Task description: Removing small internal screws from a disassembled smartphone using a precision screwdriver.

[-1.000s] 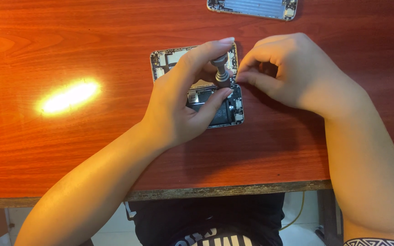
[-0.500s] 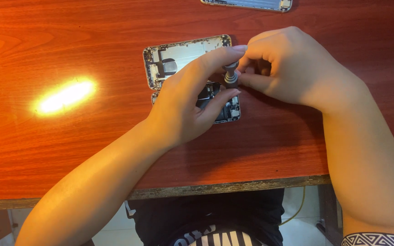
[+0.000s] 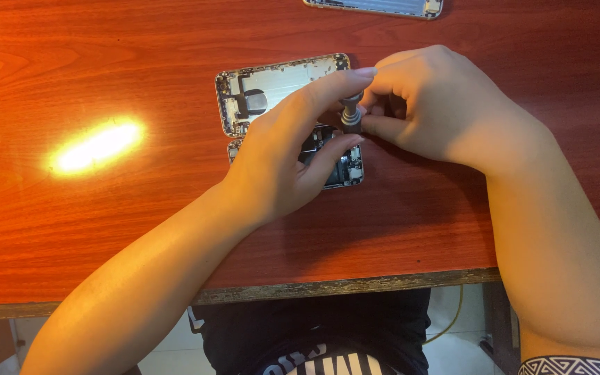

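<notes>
Head view, left to right: a bright glare patch (image 3: 95,144) sits on the red wooden table (image 3: 71,229), well clear of the work. Next comes the opened phone shell (image 3: 279,87), lying flat with its inner parts bared and its lower end hidden under your left hand (image 3: 279,167). That hand is half curled — index finger stretched over the cap of the small grey screwdriver (image 3: 351,117), thumb pressed on the shell's lower edge. Keep that thumb planted so the shell cannot skate. Your right hand (image 3: 439,104) is closed round the driver's barrel with thumb and fingertips; the tip itself is hidden, so you cannot tell from here whether it sits in a screw head. Hold the driver upright, press lightly from the cap and turn with the right fingertips only — a tilted driver likely slips. A second phone part (image 3: 376,7) lies at the far edge, apart.
</notes>
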